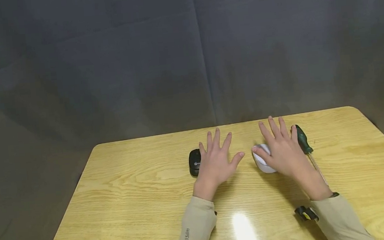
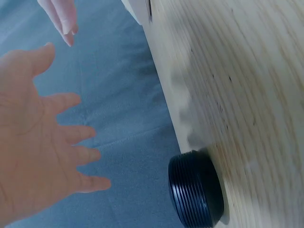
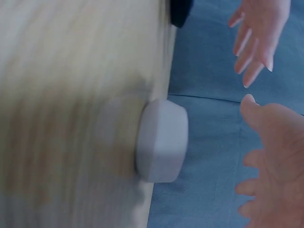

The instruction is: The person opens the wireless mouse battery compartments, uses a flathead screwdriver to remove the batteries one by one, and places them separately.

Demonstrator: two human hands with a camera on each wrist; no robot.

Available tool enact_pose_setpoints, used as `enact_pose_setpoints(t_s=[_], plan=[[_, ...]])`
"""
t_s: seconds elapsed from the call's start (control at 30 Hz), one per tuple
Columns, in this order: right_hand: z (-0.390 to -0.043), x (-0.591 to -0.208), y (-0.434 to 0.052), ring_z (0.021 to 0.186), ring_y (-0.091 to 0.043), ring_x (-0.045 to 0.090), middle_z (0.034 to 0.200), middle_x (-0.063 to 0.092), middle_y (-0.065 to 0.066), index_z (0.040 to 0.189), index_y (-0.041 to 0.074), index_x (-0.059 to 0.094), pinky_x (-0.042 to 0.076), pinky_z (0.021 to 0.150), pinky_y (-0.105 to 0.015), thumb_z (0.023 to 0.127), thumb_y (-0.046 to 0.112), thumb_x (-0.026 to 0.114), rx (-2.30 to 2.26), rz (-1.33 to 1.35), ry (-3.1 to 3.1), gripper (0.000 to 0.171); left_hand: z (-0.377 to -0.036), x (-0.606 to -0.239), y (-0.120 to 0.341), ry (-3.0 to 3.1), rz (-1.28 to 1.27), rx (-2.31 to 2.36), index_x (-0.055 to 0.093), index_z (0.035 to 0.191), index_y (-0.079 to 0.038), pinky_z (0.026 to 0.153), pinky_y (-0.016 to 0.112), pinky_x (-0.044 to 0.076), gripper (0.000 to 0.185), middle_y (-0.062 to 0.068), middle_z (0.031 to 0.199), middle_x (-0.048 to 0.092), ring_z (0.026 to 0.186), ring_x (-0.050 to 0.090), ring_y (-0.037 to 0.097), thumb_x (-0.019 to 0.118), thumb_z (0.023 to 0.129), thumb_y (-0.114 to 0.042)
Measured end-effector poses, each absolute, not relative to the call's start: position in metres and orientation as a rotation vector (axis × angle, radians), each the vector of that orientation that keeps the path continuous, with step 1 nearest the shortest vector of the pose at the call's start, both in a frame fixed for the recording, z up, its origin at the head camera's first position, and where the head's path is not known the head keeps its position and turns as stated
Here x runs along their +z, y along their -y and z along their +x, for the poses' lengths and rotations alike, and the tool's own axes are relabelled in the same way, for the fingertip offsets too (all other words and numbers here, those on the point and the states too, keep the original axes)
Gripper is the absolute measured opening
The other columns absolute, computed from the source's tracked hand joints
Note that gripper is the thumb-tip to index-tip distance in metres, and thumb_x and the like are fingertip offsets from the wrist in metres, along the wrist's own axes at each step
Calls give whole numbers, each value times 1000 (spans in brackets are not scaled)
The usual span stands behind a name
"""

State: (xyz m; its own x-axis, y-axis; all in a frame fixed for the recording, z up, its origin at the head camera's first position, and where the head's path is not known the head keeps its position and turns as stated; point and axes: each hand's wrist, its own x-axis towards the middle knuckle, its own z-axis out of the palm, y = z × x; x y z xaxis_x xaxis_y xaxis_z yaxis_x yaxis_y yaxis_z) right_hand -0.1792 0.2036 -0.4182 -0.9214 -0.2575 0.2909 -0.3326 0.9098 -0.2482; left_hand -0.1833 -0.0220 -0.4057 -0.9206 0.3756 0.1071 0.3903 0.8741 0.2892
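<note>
My left hand (image 1: 214, 164) hovers above the table, fingers spread and holding nothing. Partly behind it lies a black computer mouse (image 1: 194, 161), whose ribbed side (image 2: 190, 190) shows in the left wrist view, apart from the fingers. My right hand (image 1: 284, 154) is also spread and holds nothing. Under its thumb in the head view sits a white computer mouse (image 1: 263, 163); the right wrist view shows a gap between that white mouse (image 3: 162, 141) and the hand. Just right of the right hand lies a screwdriver with a dark green handle (image 1: 302, 139), its shaft partly hidden by the forearm.
The light wood table (image 1: 134, 201) has rounded far corners. A dark grey cloth (image 1: 139, 63) hangs behind its far edge. A black strap with a yellow mark (image 1: 305, 213) sits at the right wrist. Glare brightens the table's near middle.
</note>
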Motion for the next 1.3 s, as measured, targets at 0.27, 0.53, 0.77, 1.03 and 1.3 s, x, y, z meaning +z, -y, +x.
enact_pose_setpoints(t_s=[0.27,0.53,0.77,1.03,1.3], plan=[[-177,-429,-204,147,-59,20,159,32,-34,155,1,43,15,107,-83,93,49,72,278,457,2730,83,-187,-409,16,3010,-611,-462,33,164,-20,119,68,18,71,17,171,15,157,9,41,41,106,-61],[-180,-428,-211,149,-59,14,160,25,-37,158,0,37,15,111,-79,96,59,64,334,461,2807,90,-190,-413,3,3028,-600,-418,32,164,-21,120,67,18,74,16,171,15,156,10,41,45,104,-62],[-177,-429,-215,147,-62,14,159,22,-41,158,-5,31,19,111,-78,102,43,63,547,501,2904,80,-188,-420,-11,3042,-607,-230,32,164,-24,120,66,20,77,15,171,15,156,11,41,46,101,-67],[-170,-430,-228,142,-60,30,153,36,-39,151,-9,42,37,104,-73,101,33,69,824,516,3031,71,-184,-423,-25,3086,-670,-232,33,164,-24,120,59,26,83,13,171,17,156,17,39,57,97,-67],[-169,-431,-235,130,-52,52,140,56,-34,139,-12,55,44,102,-66,89,13,82,963,582,3007,62,-182,-429,-39,3189,-696,-390,43,158,-20,116,48,38,73,14,160,42,149,36,34,68,97,-51]])
